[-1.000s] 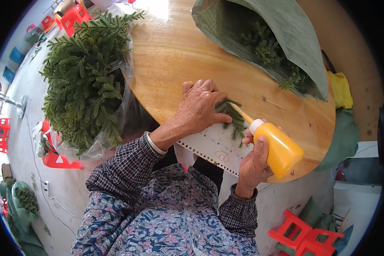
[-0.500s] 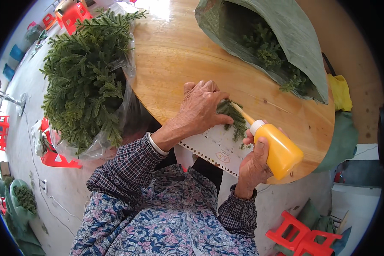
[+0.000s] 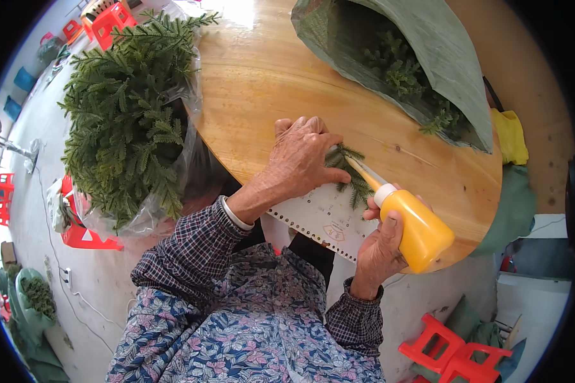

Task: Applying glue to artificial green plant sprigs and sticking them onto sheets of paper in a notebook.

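Seen from above, a person sits at the near edge of a round wooden surface (image 3: 262, 70). The left hand (image 3: 300, 156) lies palm down, fingers together and flat, pressing a small green artificial fir sprig (image 3: 351, 172) onto a white perforated card (image 3: 319, 217) that overhangs the surface's edge. Most of the sprig is hidden under this hand; only its tips show to the right of the fingers. The right hand (image 3: 380, 246) is clamped around an orange squeeze bottle (image 3: 421, 233). The bottle's long axis runs diagonally, its body low and to the right, its thin tapering nozzle pointing up and left so that the tip meets the sprig just beside the left fingers. The palm side of the right hand is hidden behind the bottle. At the far right, a green sack (image 3: 441, 70) lies open with more sprigs inside, its top cut off by the frame. To the left, beyond the surface's edge, a clear plastic bag (image 3: 166, 185) holds a large heap of green fir branches (image 3: 121, 121). Red plastic stools (image 3: 453, 351) stand on the floor at lower right
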The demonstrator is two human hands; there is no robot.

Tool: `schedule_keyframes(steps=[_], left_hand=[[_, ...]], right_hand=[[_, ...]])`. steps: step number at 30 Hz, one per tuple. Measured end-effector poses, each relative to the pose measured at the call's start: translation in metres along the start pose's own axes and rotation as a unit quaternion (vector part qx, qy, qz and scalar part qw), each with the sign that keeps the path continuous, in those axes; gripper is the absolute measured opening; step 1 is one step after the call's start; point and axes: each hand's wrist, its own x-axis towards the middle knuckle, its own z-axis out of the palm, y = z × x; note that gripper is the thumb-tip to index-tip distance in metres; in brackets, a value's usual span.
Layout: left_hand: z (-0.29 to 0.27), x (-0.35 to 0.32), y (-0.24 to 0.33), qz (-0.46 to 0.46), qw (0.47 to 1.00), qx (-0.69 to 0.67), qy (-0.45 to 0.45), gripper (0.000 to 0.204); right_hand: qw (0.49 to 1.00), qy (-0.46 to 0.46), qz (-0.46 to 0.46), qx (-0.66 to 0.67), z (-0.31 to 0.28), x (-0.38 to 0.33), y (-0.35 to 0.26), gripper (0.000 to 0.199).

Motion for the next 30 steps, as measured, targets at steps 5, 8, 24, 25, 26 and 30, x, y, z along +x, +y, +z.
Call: schedule_keyframes(steps=[5, 8, 24, 25, 26, 30], left_hand=[[0.0018, -0.0006, -0.0012, 0.003, 1.000, -0.006, 0.009, 0.051], [0.0032, -0.0007, -0.0019, 0.003, 1.000, -0.008, 0.013, 0.051], [0.0024, 0.0002, 0.0000, 0.001, 1.000, -0.004, 0.017, 0.050], [0.0020, 0.0003, -0.0001, 0.002, 1.000, -0.006, 0.019, 0.049], [0.0020, 0.0003, -0.0002, 0.004, 1.000, -0.007, 0.022, 0.049], [0.0038, 0.0007, -0.0022, 0.003, 1.000, 0.001, 0.018, 0.050]], right_hand=[[1.000, 0.003, -0.004, 0.002, 0.0024, 0.0027, 0.0039, 0.048], [1.000, 0.007, -0.004, 0.003, 0.0045, 0.0030, 0.0022, 0.048], [1.000, 0.015, 0.004, -0.025, 0.0038, 0.0037, -0.0038, 0.047], [1.000, 0.015, 0.005, -0.025, 0.0032, 0.0034, -0.0047, 0.047], [1.000, 0.016, 0.005, -0.025, 0.0026, 0.0029, -0.0054, 0.047], [0.999, 0.011, -0.021, -0.026, -0.0003, 0.0008, -0.0014, 0.043]])
